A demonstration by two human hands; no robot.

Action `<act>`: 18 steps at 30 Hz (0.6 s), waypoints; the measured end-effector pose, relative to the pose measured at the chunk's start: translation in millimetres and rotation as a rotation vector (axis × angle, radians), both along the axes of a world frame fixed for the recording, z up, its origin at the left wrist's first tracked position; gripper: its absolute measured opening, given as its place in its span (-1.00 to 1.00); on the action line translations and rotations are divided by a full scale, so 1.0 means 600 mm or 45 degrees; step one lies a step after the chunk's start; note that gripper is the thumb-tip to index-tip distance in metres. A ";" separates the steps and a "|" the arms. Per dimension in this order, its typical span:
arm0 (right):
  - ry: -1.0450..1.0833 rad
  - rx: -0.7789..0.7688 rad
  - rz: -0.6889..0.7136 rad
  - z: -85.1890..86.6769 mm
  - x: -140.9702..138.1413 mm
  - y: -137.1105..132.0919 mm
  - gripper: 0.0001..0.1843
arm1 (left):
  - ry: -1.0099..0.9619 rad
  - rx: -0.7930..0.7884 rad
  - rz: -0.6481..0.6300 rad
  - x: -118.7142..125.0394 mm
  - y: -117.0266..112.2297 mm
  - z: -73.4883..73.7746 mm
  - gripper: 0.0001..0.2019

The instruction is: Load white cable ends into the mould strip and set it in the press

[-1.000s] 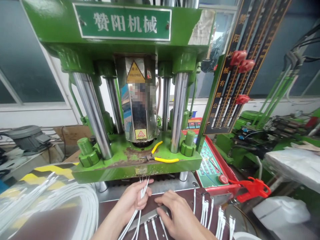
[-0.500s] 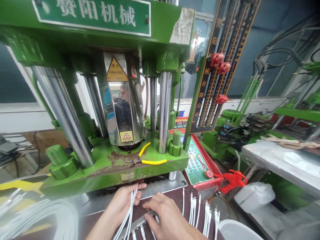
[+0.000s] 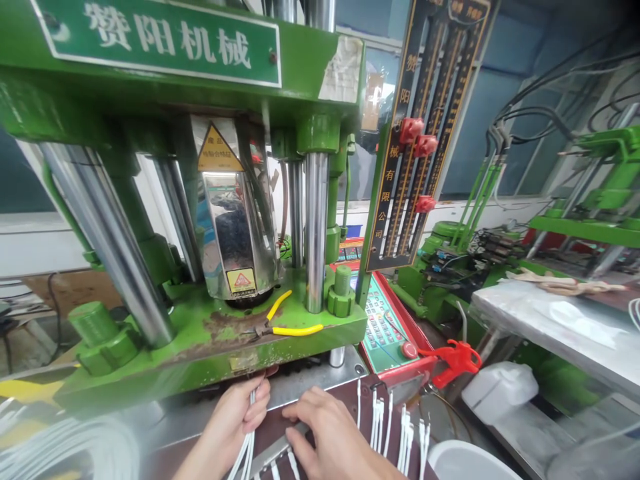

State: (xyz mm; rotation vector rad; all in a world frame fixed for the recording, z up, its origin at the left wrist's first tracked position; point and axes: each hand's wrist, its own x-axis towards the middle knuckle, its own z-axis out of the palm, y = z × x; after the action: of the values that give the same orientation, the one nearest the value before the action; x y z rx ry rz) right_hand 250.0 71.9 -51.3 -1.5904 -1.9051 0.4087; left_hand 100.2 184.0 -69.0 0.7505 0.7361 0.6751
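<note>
My left hand (image 3: 237, 413) is closed around several thin white cables (image 3: 244, 455) just below the green press's front edge. Their upper ends are hidden inside the fist. To its right, my right hand (image 3: 327, 430) grips a flat metal bar (image 3: 276, 451) between thumb and curled fingers. White cable ends poke out from under that bar, partly covered by the hand. Both hands are over a dark brown board (image 3: 367, 393), where more white cables (image 3: 377, 420) stand in small groups to the right.
Yellow-handled cutters (image 3: 295, 330) lie on the green press bed (image 3: 200, 360). A control panel (image 3: 383, 327) and a red air gun (image 3: 457, 363) are at the right. A coil of white cable (image 3: 85, 447) is at lower left, a white bucket (image 3: 467, 460) at lower right.
The fingers of my left hand, stretched out earlier, have curled around the cables. My right hand stays at the metal bar. The whole view has shifted slightly.
</note>
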 end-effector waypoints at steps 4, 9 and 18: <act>-0.006 0.006 0.001 0.000 -0.001 0.000 -0.76 | 0.001 0.005 0.017 -0.001 0.001 -0.001 -0.93; 0.005 0.024 -0.010 0.000 0.001 -0.001 -0.78 | -0.012 0.018 0.026 0.001 0.001 0.000 -0.94; 0.001 0.027 -0.030 -0.016 0.000 -0.001 -0.78 | -0.004 0.013 0.045 0.001 0.000 -0.006 -0.91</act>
State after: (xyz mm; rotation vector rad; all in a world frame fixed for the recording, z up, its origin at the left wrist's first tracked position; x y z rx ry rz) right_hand 250.0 71.1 -60.7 -1.5972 -1.8825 0.3774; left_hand 100.6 183.9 -72.7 0.7468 0.7450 0.7120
